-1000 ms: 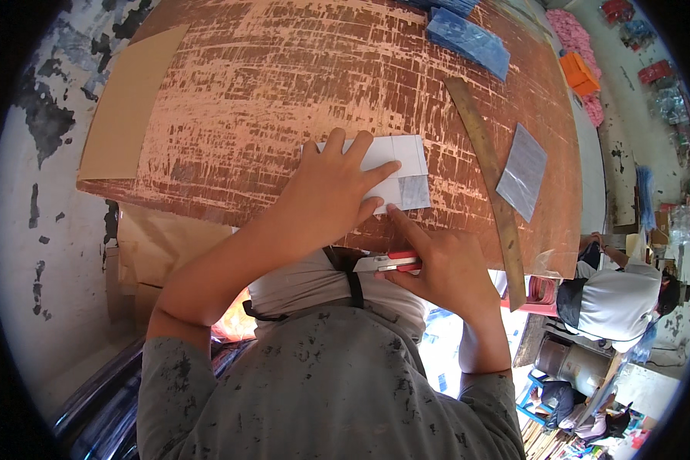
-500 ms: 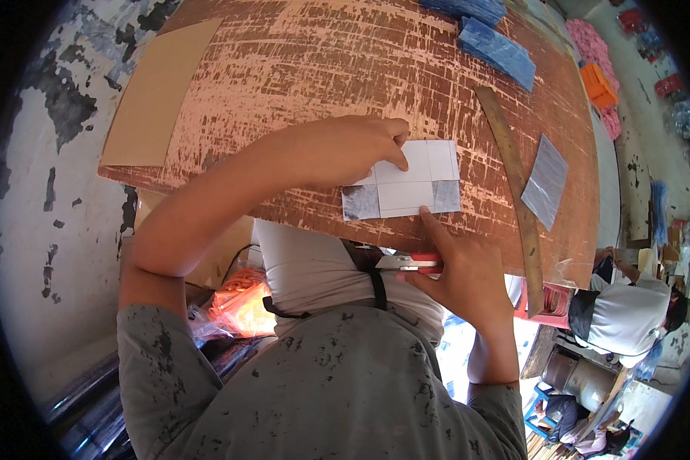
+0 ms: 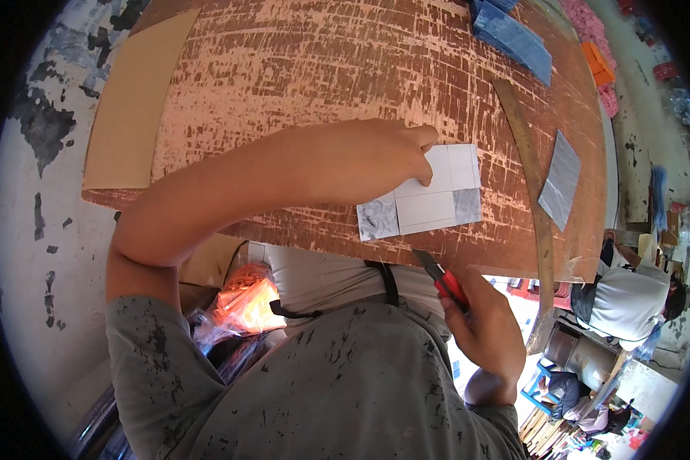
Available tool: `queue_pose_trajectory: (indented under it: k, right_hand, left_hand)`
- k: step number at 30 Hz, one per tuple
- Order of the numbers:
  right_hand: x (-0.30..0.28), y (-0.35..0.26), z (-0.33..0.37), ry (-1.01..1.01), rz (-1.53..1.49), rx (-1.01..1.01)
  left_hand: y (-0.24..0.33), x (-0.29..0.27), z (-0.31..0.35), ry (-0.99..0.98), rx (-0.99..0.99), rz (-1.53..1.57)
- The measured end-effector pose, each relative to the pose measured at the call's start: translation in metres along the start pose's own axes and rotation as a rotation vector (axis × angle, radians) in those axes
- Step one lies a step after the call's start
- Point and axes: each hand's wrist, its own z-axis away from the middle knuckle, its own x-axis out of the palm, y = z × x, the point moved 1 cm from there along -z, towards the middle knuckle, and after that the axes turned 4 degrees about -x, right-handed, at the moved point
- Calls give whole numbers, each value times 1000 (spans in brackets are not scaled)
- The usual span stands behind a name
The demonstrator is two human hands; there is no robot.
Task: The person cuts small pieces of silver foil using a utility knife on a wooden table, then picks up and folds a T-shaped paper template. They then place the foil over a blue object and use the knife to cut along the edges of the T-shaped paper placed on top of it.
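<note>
Near the table's front edge, a white card with thin ruled lines lies over a grey mottled sheet, whose lower corners show. My left hand rests on the card's upper left part, thumb and a finger apart, pressing it from above; its other fingers are partly hidden. Just off the table edge, my right hand is closed around a red-handled utility knife. The dark blade points up and left toward the card, apart from it.
A long worn ruler lies right of the card, with a loose grey piece beyond it. Stacked blue sheets sit at the far right, and a tan board at the left. Other people sit at the right.
My right hand has left the card's lower edge and drawn back toward me, turning the knife's blade up toward the table. The left hand stays on the card.
</note>
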Motion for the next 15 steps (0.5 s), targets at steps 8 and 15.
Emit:
queue_pose_trajectory:
  k: [8, 15]
  right_hand:
    - [35, -8, -11, -149, -804, 269]
    - [30, -6, -24, -228, -1104, 387]
  left_hand:
    - [-5, -14, -8, -135, 10, 47]
    - [-13, -2, -7, -11, 107, 4]
